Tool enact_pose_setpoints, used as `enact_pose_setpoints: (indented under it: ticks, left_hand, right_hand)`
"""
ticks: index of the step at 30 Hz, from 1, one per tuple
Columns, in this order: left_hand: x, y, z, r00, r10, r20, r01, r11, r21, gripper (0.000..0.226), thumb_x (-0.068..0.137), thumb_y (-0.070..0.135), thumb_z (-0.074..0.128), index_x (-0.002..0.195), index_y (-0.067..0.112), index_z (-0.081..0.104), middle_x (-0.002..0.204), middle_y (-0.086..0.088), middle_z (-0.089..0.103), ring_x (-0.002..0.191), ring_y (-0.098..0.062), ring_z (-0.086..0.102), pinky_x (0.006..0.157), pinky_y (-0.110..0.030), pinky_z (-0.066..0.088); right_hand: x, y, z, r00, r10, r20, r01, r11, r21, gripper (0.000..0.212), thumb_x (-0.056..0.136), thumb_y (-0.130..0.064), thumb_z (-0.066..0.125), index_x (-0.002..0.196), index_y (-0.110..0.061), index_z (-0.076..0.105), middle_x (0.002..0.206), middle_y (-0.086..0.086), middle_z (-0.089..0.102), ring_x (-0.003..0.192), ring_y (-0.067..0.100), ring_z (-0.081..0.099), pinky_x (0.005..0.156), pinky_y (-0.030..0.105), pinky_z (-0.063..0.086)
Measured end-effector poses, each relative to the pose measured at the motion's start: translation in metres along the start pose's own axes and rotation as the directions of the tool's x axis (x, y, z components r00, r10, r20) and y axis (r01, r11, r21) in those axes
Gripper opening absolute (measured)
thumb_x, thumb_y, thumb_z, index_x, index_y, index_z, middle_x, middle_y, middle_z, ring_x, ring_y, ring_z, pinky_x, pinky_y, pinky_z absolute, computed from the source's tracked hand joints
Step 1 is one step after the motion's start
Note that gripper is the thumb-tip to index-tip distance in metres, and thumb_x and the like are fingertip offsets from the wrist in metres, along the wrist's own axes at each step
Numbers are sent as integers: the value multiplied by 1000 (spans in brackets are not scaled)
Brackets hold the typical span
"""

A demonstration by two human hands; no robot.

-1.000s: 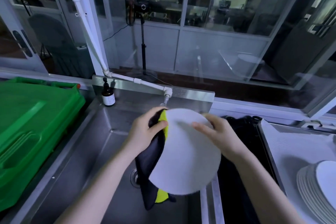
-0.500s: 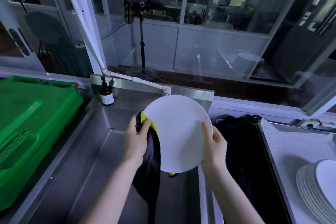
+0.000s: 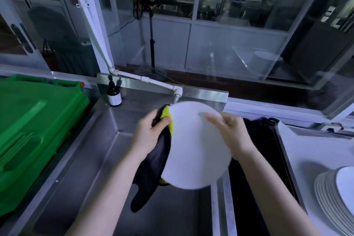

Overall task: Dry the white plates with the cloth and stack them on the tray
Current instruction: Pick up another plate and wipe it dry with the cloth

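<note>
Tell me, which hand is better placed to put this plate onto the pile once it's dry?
Probably the right. The right hand holds the white plate by its rim and is nearer the stack of plates on that side. The left hand grips the cloth.

The steel bench (image 3: 65, 163) in front of me drops into a deep basin (image 3: 99, 188) in the middle. At the basin's back left corner a brown pump bottle (image 3: 114, 96) stands upright on the ledge. A green plastic crate (image 3: 34, 130) fills the left end. Right of the basin is a second well holding something black (image 3: 256, 140); I can't tell what. The tray (image 3: 306, 145) lies on the right end, with a stack of white plates (image 3: 331, 197) at its near right corner.
</note>
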State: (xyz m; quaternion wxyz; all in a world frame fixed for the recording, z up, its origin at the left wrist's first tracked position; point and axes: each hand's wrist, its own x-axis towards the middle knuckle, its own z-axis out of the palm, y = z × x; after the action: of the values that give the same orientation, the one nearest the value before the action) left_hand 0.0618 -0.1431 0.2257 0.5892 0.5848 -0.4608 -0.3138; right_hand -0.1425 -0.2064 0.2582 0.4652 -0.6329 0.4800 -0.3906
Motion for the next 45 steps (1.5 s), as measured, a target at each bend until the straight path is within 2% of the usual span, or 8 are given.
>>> enact_pose_setpoints:
  ticks: [5,14,15,21,26,33,39,45]
  left_hand:
    - [-11,-23,7,913,-264,-312,226,962,-153,7,94,22,65,97,29,66,96,10,71,98,-13,65,85,-28,47]
    - [0,11,-18,940,56,336,-120,978,172,42,88,6,70,117,36,65,116,23,69,111,9,59,93,-6,38]
    - [-1,14,-14,927,56,370,-130,975,179,42,88,7,70,115,39,66,118,23,68,114,8,58,95,-6,37]
    - [-10,-5,-12,997,-72,-17,73,996,45,12,90,25,70,101,23,70,100,-2,74,91,-9,61,83,-24,46]
    - [-38,-10,16,853,-339,-396,255,934,-250,15,96,22,61,102,9,63,87,9,63,88,-14,57,73,-22,44]
    - [-27,-6,-6,961,-130,-243,114,990,-81,25,94,16,64,117,22,66,102,16,71,94,4,63,82,-11,45]
    - [-19,27,-8,934,132,331,-203,960,191,45,86,22,71,109,59,63,109,36,66,110,8,59,99,-11,40]
    - [-38,3,0,978,-116,-175,117,993,-7,7,91,27,68,87,23,66,80,9,67,77,-5,58,73,-18,44]
  right_hand:
    - [-26,24,33,931,291,-221,-202,915,350,28,94,-33,65,85,-6,68,78,4,61,74,20,55,67,36,44]
    - [-5,-5,7,915,-26,402,126,966,-224,59,84,-58,68,81,1,61,68,3,58,95,41,61,59,38,37]
    - [-7,-7,10,910,-33,413,135,966,-220,62,85,-58,67,79,3,58,66,3,53,78,10,29,57,36,33]
    - [-28,-1,15,995,100,-26,-97,988,119,38,92,-32,70,65,-6,62,55,-8,48,52,9,42,53,22,34]
    - [-66,12,67,777,456,-435,-195,830,523,35,96,-40,57,70,-19,65,70,-5,61,66,13,55,63,29,45]
    - [-36,4,4,996,77,-47,-70,987,142,19,88,-34,73,88,-16,71,78,1,68,73,16,62,65,30,46]
    - [-25,-27,-10,926,-25,377,131,957,-258,36,89,-40,71,91,-4,71,76,-1,59,68,9,53,62,25,42]
    - [-44,2,4,989,111,-102,-93,982,164,29,90,-30,72,76,-4,71,69,4,57,66,16,51,62,34,40]
